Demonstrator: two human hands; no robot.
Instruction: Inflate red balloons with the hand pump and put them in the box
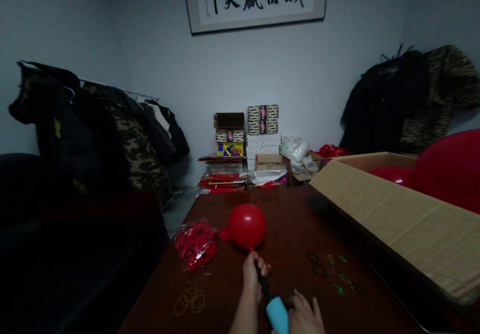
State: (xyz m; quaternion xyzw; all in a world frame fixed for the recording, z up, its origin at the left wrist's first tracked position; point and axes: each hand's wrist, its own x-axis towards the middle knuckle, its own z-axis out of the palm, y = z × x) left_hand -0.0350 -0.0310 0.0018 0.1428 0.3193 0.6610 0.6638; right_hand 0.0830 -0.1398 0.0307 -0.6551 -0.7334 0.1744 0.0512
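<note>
A small round red balloon [247,226] sits inflated on the black nozzle of a hand balloon pump [277,315] with a light blue body. My left hand [252,276] is closed around the balloon's neck and the nozzle. Lower down, my right hand [305,318] is at the pump's blue body, its thumb side against it and some fingers partly stretched; the frame's bottom edge cuts it off. Left of the balloon lies a clear plastic bag of uninflated red balloons [195,244]. A small red balloon piece [225,234] shows between the bag and the inflated balloon.
Tan rubber bands [190,301] lie front left on the brown table [288,209]. Several coloured bands [339,274] lie on the right. An open cardboard box [397,219] with large red balloons [453,169] stands at the right edge. Stacked boxes [263,146] are behind the table.
</note>
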